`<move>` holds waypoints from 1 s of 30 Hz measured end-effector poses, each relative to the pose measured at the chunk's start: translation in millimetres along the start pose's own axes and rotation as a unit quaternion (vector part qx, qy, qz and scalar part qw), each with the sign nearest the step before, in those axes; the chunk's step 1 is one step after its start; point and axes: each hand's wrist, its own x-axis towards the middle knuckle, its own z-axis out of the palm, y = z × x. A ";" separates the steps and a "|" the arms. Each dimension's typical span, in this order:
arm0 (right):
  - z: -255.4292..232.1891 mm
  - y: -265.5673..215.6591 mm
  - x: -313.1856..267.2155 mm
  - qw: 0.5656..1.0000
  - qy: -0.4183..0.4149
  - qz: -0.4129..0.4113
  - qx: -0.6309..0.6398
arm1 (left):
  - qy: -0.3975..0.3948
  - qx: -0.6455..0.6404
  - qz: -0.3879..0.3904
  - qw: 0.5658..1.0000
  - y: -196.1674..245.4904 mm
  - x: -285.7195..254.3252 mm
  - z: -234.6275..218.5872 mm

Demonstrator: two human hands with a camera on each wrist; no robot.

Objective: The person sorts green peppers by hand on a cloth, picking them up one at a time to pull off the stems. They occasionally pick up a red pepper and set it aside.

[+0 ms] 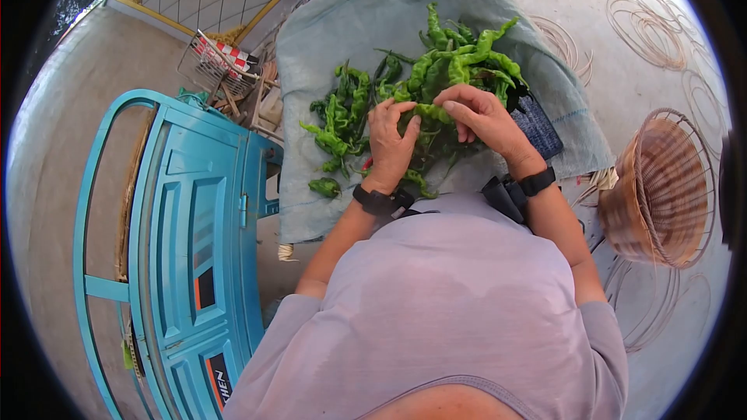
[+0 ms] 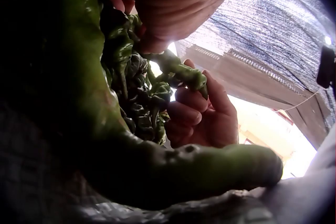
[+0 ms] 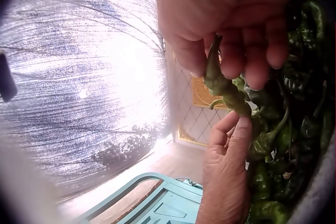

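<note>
Green pepper [image 1: 433, 113] held between both hands above the pepper pile [image 1: 389, 101] on the grey cloth [image 1: 373, 15]; left hand [image 1: 387, 144] fingers pinch one end, right hand [image 1: 478, 117] fingers curl round the other. Judged light, wrinkled, pliable, easily bruised. Best gripped near the stem; wicker basket [image 1: 661, 179] sits to the right.

Around our hands [image 1: 436, 128] the pile of green peppers [image 1: 436, 70] crowds the cloth [image 1: 373, 8] ahead and to the left. The blue cart [image 1: 187, 241] blocks the left side, with a wire basket [image 1: 218, 62] beyond it. On the right the woven basket [image 1: 661, 187] stands in the way; bare concrete floor [image 1: 607, 62] lies open between it and the cloth.
</note>
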 end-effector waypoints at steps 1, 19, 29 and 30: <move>0.0 -0.2 -0.1 1.000 -0.001 0.000 0.004 | -0.001 0.000 -0.001 1.000 1.2 0.2 -0.7; 1.2 -5.2 -2.2 1.000 0.000 0.004 0.006 | 0.005 0.007 0.005 1.000 -1.9 -0.1 1.7; 2.3 -9.1 -3.9 1.000 -0.020 0.002 -0.012 | 0.008 -0.001 0.000 1.000 -1.5 0.1 0.4; 2.8 -10.0 -4.0 1.000 -0.023 0.002 -0.010 | 0.009 -0.003 -0.001 1.000 -1.3 0.4 0.1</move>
